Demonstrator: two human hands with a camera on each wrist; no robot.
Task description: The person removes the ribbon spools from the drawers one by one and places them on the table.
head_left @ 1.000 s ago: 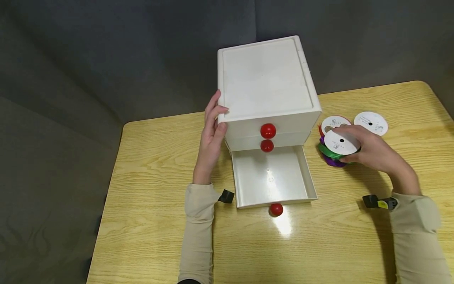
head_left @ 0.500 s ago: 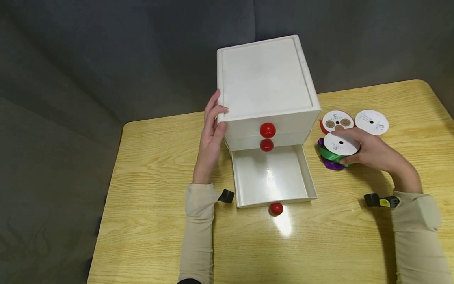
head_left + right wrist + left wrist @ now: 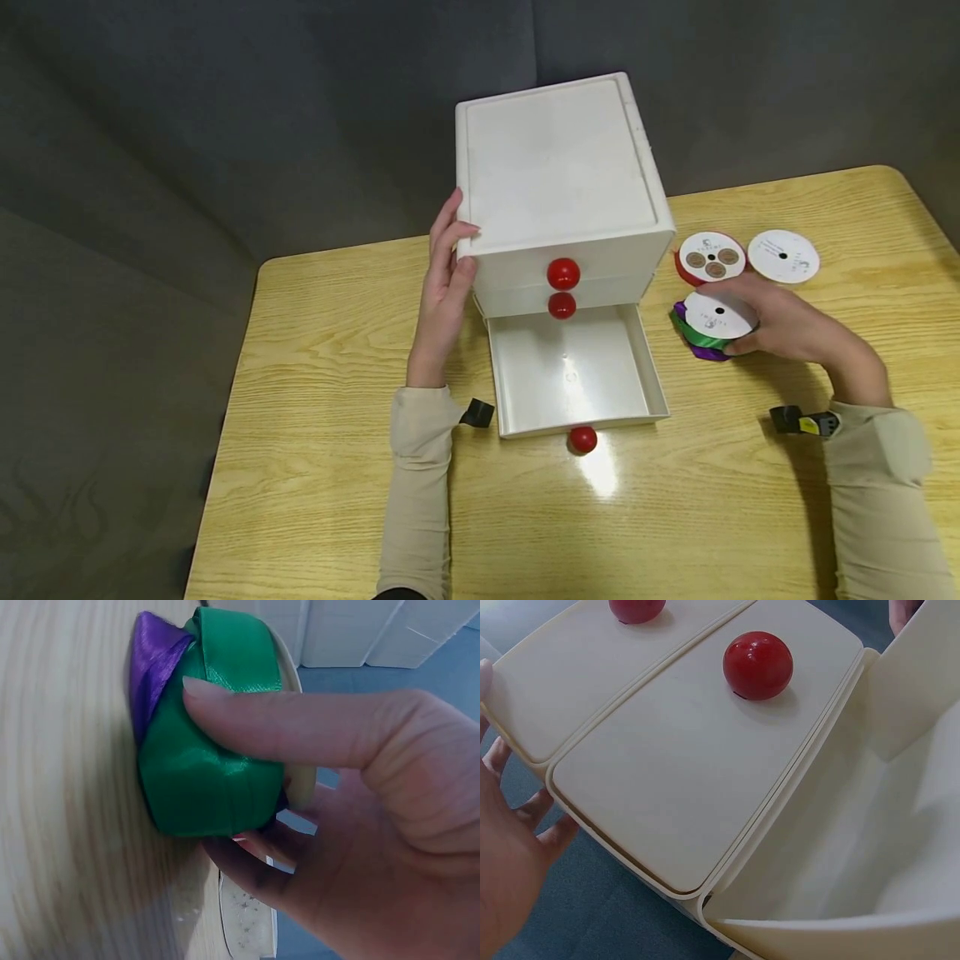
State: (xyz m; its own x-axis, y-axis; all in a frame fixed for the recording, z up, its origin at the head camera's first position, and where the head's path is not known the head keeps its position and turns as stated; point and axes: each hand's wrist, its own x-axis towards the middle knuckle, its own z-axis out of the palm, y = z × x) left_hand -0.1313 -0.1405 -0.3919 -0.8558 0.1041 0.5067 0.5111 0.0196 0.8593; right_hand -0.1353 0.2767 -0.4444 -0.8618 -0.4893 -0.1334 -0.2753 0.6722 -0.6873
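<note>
My right hand (image 3: 787,325) grips a spool of green ribbon (image 3: 705,335) with a white disc face, thumb on one side and fingers on the other. Purple ribbon (image 3: 708,355) shows beneath it; in the right wrist view a purple fold (image 3: 154,667) sticks out beside the green ribbon. My left hand (image 3: 444,292) rests on the left front corner of a white drawer unit (image 3: 558,167). In the left wrist view its fingers (image 3: 559,836) lie spread against the unit's side. The bottom drawer (image 3: 573,367) is pulled out and nothing shows inside; the two upper drawers are closed.
A red ribbon spool (image 3: 711,257) and another white-faced spool (image 3: 783,256) lie behind my right hand. Round red knobs (image 3: 563,273) stick out from the drawer fronts. The wooden table (image 3: 322,375) ends at a dark curtain (image 3: 375,125).
My right hand and the green spool have shifted slightly toward me, with the purple ribbon. More of the red ribbon spool shows behind them. My left hand stays at the drawer unit's corner.
</note>
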